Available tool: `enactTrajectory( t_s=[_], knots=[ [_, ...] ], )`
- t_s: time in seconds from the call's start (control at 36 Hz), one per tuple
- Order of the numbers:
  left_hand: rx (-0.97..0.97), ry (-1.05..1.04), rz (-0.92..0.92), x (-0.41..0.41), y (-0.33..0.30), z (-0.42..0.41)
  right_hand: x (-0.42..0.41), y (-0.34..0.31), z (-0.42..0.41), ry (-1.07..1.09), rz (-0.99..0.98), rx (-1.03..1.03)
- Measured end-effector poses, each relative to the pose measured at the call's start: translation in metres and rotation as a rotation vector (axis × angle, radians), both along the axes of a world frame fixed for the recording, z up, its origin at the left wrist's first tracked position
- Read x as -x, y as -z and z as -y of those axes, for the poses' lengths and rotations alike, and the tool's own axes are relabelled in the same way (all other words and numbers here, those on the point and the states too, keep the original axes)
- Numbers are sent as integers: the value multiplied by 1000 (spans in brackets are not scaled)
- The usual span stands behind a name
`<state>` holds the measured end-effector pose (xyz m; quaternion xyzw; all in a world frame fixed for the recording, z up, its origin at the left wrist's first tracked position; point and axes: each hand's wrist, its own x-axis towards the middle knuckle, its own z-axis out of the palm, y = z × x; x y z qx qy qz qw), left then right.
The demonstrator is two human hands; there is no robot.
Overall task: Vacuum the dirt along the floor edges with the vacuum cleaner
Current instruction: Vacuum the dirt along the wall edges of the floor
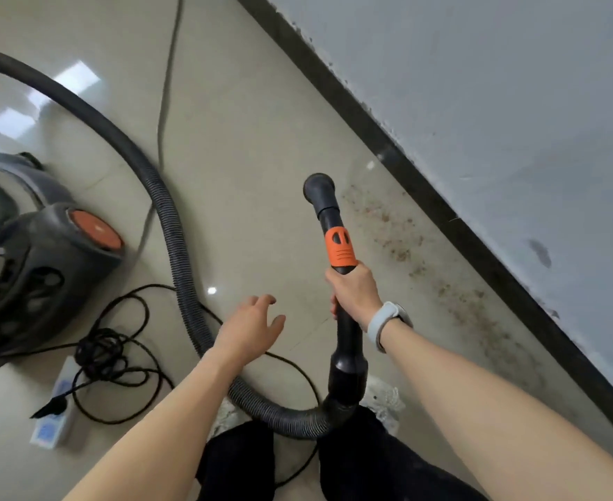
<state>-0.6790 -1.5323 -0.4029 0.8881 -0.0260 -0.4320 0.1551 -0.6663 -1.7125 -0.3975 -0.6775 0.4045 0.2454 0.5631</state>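
Right hand (352,289) grips the wand (337,229) w/ nozzle (318,188) ahead, prob to reach dirt (398,244) just right of it; left hand (252,325) loose, holding 0.

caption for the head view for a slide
Right hand aims the vacuum nozzle toward dirt along the baseboard; left hand hovers open.

Glossy floor (247,146): vacuum (34,254) at left, hose (175,240) centre, cord (113,359) and strip (57,410) lower left, dirt (398,240) right.
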Motion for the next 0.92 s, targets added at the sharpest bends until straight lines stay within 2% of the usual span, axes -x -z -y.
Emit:
enactTrajectory(
  t_s=[0.19, 0.36, 0.47, 0.58, 0.72, 0.92],
  knots=[
    [-29, 96, 102, -32, 115, 1, 1, 86, 17, -76, -15, 9],
    [-139, 249, 224, -76, 178, 20, 5, 113, 29, -137, 51, 143],
    [-188, 338, 255, -94, 194, 32, -1, 116, 54, -135, 131, 291],
    [-246, 480, 253, -103, 196, 33, 3, 110, 72, -94, 130, 327],
    [-228, 457, 247, -111, 201, 29, 6, 110, 53, -170, 99, 330],
    [-226, 466, 251, -113, 206, 26, -80, 111, 70, -217, 170, 436]
  ],
)
